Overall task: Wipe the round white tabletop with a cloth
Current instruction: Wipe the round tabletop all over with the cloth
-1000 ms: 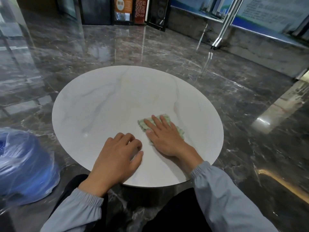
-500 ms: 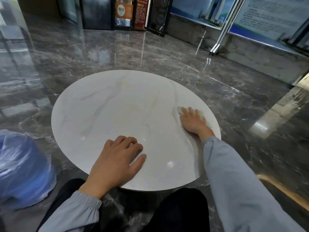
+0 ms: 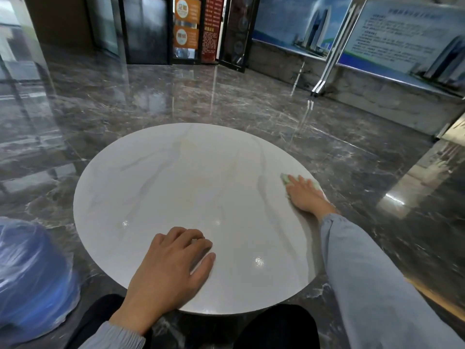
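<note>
Head view shows a dark marble floor (image 3: pixel 151 96) around the round white desk (image 3: pixel 176 197). At its near edge the left hand (image 3: pixel 171 268) rests with fingers loosely curled, holding nothing, likely bracing the person's lean. At the right rim the right hand (image 3: pixel 305 195) lies flat, fingers straight, pressing the green cloth (image 3: pixel 285 178) down, probably to wipe the edge.
</note>
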The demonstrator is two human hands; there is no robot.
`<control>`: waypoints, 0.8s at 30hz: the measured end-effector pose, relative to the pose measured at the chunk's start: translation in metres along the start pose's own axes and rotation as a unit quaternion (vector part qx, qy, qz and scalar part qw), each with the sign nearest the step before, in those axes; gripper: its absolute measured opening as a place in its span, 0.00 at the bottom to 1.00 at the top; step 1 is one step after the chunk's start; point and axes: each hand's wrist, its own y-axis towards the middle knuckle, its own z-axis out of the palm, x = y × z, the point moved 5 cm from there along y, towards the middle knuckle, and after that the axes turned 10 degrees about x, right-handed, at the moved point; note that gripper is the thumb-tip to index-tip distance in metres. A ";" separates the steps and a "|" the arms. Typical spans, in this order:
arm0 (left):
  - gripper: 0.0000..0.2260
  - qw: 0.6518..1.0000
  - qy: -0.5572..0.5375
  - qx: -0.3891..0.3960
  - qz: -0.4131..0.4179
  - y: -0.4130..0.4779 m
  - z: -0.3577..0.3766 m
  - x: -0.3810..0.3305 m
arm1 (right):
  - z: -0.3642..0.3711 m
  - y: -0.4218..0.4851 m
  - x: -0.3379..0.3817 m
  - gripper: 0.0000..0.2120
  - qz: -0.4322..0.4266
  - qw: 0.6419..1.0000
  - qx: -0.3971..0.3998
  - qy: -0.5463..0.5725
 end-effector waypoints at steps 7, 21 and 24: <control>0.10 1.000 -0.017 -0.007 -0.005 0.000 -0.001 -0.001 | 0.011 -0.007 0.065 0.27 -0.036 0.999 0.011 0.018; 0.10 1.000 -0.013 -0.021 -0.003 0.000 0.004 0.005 | -0.001 0.006 -0.026 0.26 0.005 1.000 -0.014 0.006; 0.09 1.000 -0.017 -0.019 -0.007 0.000 0.001 0.004 | -0.004 0.012 -0.028 0.26 0.044 0.998 -0.027 0.039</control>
